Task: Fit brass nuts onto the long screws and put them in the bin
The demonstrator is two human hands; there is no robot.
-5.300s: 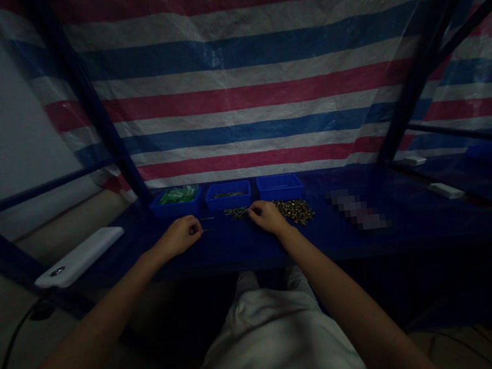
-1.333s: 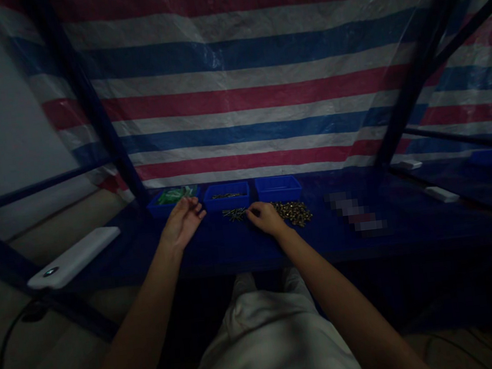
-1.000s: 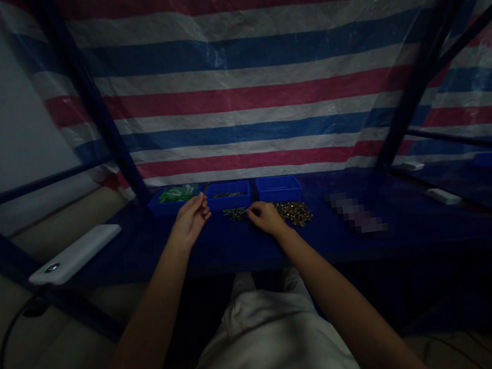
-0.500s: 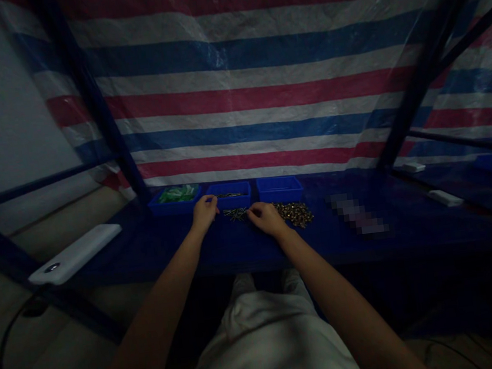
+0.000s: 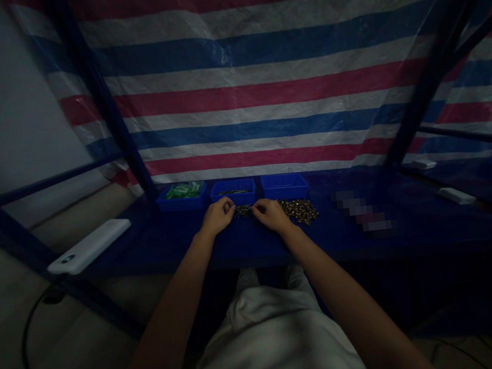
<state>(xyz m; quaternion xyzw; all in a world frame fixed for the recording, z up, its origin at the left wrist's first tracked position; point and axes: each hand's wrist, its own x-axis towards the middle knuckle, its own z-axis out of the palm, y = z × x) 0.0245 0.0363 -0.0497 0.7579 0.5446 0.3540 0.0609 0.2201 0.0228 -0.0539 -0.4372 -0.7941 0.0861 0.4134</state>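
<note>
Below the table's near edge: pale clothing covers the person's lap.
Blue tabletop: a long white case lies slantwise toward its left end.
Left hand: fingers curled in at the left end of a small heap of thin metal pins; I cannot tell whether they grasp one.
Right hand: thumb and forefinger drawn together at the heap's right end; whether a pin sits between them is too small to tell.
Heap: on the tabletop, between the hands.
Brass-coloured pieces: piled loosely just right of the right hand.
Bins: three blue ones behind the heaps; the left bin contains green material, the middle bin slender pieces, and the right bin stands beside it.
Striped sheet: red, white and blue, hanging behind everything.
</note>
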